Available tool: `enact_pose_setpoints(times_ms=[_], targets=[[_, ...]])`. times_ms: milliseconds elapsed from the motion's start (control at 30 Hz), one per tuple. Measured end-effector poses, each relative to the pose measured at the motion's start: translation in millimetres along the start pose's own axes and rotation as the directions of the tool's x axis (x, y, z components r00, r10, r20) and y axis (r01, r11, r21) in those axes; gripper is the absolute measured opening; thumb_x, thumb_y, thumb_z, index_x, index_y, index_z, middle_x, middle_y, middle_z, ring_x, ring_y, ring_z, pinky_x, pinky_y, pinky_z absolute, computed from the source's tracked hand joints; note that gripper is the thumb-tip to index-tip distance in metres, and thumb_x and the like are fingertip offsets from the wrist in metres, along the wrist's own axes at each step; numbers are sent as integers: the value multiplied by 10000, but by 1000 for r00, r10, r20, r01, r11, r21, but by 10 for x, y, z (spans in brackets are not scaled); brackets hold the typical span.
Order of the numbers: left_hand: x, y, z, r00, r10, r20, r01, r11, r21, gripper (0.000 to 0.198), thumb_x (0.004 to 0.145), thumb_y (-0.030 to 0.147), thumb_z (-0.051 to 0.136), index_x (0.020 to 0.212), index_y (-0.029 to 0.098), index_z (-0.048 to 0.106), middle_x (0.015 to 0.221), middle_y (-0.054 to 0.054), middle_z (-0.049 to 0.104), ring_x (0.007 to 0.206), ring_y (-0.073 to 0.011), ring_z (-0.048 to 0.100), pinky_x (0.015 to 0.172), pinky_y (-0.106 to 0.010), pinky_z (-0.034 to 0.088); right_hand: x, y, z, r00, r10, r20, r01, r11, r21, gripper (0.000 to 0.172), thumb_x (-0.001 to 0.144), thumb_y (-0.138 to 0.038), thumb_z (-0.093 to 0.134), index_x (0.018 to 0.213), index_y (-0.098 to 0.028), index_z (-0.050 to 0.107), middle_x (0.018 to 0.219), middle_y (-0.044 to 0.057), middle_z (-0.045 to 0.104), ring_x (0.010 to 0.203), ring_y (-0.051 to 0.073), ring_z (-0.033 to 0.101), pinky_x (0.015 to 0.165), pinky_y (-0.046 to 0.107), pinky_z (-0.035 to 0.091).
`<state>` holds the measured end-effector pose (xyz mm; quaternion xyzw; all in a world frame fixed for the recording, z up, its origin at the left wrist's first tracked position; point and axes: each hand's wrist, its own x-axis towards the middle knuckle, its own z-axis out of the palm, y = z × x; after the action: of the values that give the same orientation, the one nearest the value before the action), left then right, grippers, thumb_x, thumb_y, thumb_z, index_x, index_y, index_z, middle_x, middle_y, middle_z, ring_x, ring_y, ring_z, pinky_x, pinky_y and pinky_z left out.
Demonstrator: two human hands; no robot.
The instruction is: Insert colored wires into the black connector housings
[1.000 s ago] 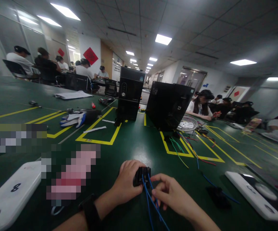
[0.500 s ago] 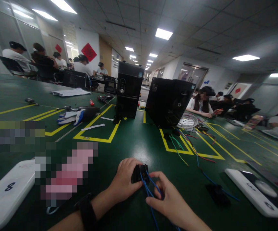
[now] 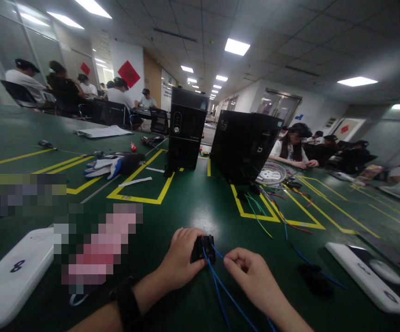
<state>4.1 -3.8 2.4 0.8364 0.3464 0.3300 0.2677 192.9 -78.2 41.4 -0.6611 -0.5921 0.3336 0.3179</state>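
Note:
A small black block, perhaps an electrical connector, is gripped from the left by my left hand, thumb below and fingers over the top. Blue wires run from its face down toward me. My right hand pinches one blue wire between thumb and forefinger, just right of the block. That wire stretches from the block to my fingertips. Whether the wire ends are seated in the block is too small to tell.
Two black computer cases stand ahead. White devices lie at both sides. Left are a blue-and-white glove and papers; right are loose coloured wires, a white basket and a seated person.
My right hand has shifted right and its fingers have closed into a pinch on one blue wire. The other blue wires now hang free of it. My left hand keeps its hold.

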Motion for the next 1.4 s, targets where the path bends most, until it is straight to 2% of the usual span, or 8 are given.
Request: enact_pose_setpoints(times_ms=[267, 467, 600, 700, 833, 1067, 1267, 1400], targets=[[16, 53, -40, 999, -25, 43, 26, 1000, -2, 374, 704, 185, 644, 1044, 247, 502, 1030, -24, 577, 998, -251, 504, 981, -460, 272, -68, -62, 123, 994, 26, 103, -46, 979, 196, 336, 831, -474, 536, 768, -147, 579, 455, -75, 428, 380, 60, 341, 392, 185, 243], [12, 27, -14, 999, -29, 15, 29, 1000, 3, 357, 710, 207, 652, 1035, 246, 510, 1027, -32, 584, 995, -264, 511, 976, -475, 273, -24, 34, 65, 990, -26, 138, 22, 999, 30, 287, 823, -409, 554, 717, -150, 615, 496, -47, 473, 447, 81, 402, 432, 189, 284], [9, 10, 1, 1000, -20, 13, 21, 1000, -18, 366, 711, 201, 660, 1041, 248, 507, 1021, -24, 589, 978, -252, 525, 980, -477, 268, 31, 63, -72, 994, -49, 93, 59, 993, -105, 271, 822, -375, 548, 711, -148, 647, 526, -28, 491, 487, 96, 412, 458, 203, 293], [10, 8, -3, 1000, -5, 16, 5, 1000, -25, 364, 720, 202, 659, 1047, 248, 505, 1024, -22, 587, 980, -246, 525, 978, -467, 272, 47, 41, -129, 999, -46, 26, 48, 994, -97, 286, 826, -390, 537, 736, -144, 649, 522, -32, 469, 488, 101, 409, 463, 209, 298], [16, 6, -8, 1000, 1, 15, -1, 1000, -10, 360, 721, 219, 661, 1047, 246, 509, 1021, -31, 583, 981, -256, 520, 943, -447, 308, 20, -3, -78, 999, -35, -31, 34, 999, -13, 328, 833, -437, 517, 757, -143, 640, 516, -38, 455, 465, 97, 404, 437, 207, 298], [28, 5, -11, 1000, 14, 23, -14, 1000, -16, 370, 708, 226, 664, 1043, 254, 509, 1018, -20, 585, 989, -252, 520, 967, -445, 285, -85, -70, 87, 996, -67, 56, 60, 992, 113, 351, 846, -469, 520, 787, -142, 634, 487, -56, 433, 440, 80, 379, 435, 198, 281], [22, 9, -22, 999, 8, 31, -8, 1000, -11, 354, 735, 241, 654, 1057, 252, 509, 1034, -29, 579, 999, -255, 510, 961, -440, 298, -47, 49, 100, 985, -115, 130, 119, 993, -23, 289, 860, -403, 520, 810, -153, 654, 524, -42, 481, 483, 92, 424, 471, 197, 311], [13, -4, -22, 1000, -4, 4, 4, 1000, -5, 373, 731, 205, 668, 1064, 248, 505, 1029, -13, 575, 979, -231, 512, 905, -388, 347, 24, 109, 27, 991, -82, 101, 92, 991, -97, 266, 851, -379, 525, 806, -159, 667, 526, -29, 505, 484, 105, 450, 469, 205, 323]])
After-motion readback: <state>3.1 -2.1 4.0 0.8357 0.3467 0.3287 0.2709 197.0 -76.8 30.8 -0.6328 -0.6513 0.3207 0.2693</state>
